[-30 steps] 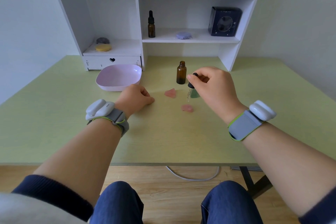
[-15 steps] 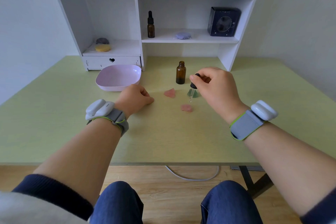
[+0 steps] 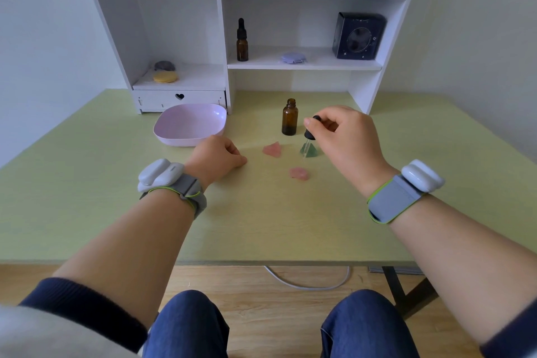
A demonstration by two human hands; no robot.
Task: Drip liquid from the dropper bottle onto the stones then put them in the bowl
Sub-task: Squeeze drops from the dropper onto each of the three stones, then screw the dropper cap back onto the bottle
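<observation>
My right hand pinches the black bulb of a dropper, its glass tip pointing down right over a green pyramid stone. The open amber bottle stands just left of the dropper. Two pink stones lie on the green table, one near the bottle and one closer to me. A pink bowl, with nothing in it, sits to the left. My left hand rests on the table as a loose fist, holding nothing.
A white shelf unit stands at the table's back with a second dropper bottle, a dark box, small round items and a drawer. The table's front edge is near my knees.
My right hand has carried the dropper a little to the right and away from me, from above the nearer pink stone to above the green stone. The left hand stays still.
</observation>
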